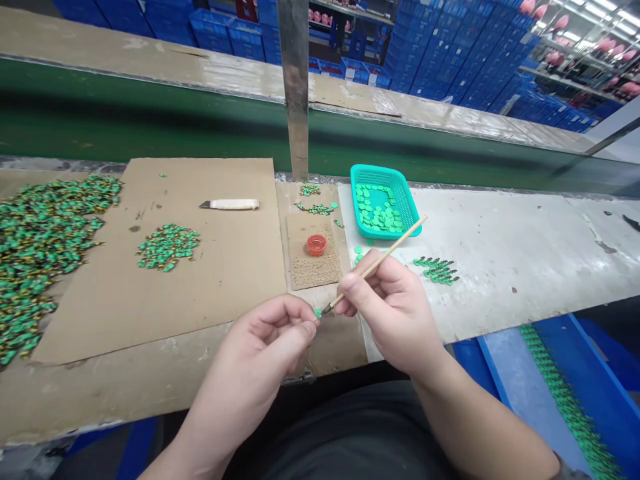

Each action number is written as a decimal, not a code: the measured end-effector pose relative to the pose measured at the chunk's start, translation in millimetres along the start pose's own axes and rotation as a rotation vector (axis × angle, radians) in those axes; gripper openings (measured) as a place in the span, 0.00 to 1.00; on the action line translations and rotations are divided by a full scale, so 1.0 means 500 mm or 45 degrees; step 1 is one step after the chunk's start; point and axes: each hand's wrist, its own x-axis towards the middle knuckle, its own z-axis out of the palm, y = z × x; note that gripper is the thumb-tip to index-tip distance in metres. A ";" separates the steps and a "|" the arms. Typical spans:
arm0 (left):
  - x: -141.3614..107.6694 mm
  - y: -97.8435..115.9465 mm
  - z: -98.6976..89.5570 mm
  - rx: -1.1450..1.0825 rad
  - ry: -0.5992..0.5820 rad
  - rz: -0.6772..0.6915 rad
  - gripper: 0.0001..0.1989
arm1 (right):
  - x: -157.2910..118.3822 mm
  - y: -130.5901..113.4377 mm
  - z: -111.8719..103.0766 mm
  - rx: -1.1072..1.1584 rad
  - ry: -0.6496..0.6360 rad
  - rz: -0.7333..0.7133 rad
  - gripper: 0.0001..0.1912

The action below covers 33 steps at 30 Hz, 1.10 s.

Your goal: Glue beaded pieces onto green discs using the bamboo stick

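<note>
My left hand [263,340] pinches a small green piece [318,313] between thumb and fingertips; most of the piece is hidden. My right hand [397,310] is closed around a thin paintbrush [400,241] with a pale wooden handle, held like a pen. The brush's dark tip is at the green piece, touching it or very close. Just beyond my hands, a small red cup [317,245] stands on a square of cardboard [315,272]. A turquoise basket [356,203] behind my right hand contains green discs [383,220].
Left lie a large heap of small green-and-dark parts [45,247], a smaller pile [169,247] and a white-handled knife [233,204] on cardboard. Several green pieces with dark ends [437,270] lie right. A metal post [295,87] rises behind. A blue tray [600,373] sits lower right.
</note>
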 end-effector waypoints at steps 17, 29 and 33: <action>-0.007 -0.018 0.014 0.681 0.501 0.651 0.09 | -0.024 0.028 0.038 -0.015 0.257 -0.047 0.19; -0.027 -0.037 0.014 0.640 0.432 0.743 0.04 | 0.002 0.045 0.032 0.336 0.205 0.263 0.28; -0.025 -0.035 0.013 0.649 0.416 0.750 0.04 | 0.002 0.047 0.033 0.336 0.208 0.275 0.28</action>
